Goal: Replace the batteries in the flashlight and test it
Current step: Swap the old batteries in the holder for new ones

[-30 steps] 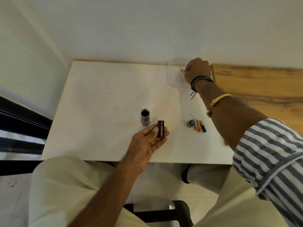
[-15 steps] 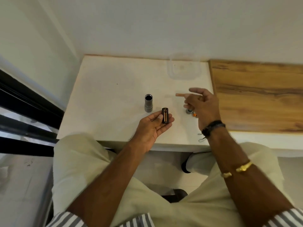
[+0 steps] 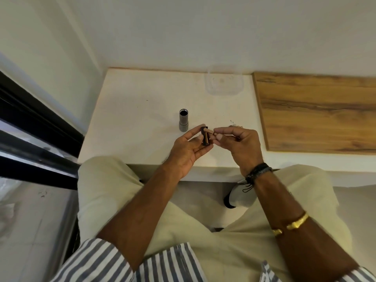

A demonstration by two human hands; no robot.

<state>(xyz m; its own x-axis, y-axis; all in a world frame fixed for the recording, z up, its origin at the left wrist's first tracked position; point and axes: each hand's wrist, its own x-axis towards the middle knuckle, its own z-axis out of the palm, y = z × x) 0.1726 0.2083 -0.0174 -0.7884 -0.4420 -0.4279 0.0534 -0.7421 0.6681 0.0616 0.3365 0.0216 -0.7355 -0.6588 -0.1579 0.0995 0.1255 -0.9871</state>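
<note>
My left hand holds a black battery holder upright in its fingertips over the white table's front part. My right hand pinches a small copper-coloured battery by one end, and the battery's other end touches the top of the holder. The grey flashlight body stands on the table just left of and behind the holder, its dark open end facing up. The flashlight's cap and the other loose batteries are hidden behind my right hand.
A clear plastic container sits at the back of the white table. A wooden board adjoins the table on the right. A dark window frame runs along the left. My knees are under the front edge.
My right hand came back from the clear container with a battery and moved left until the battery met the holder. My left hand kept the holder and tilted it upright.
</note>
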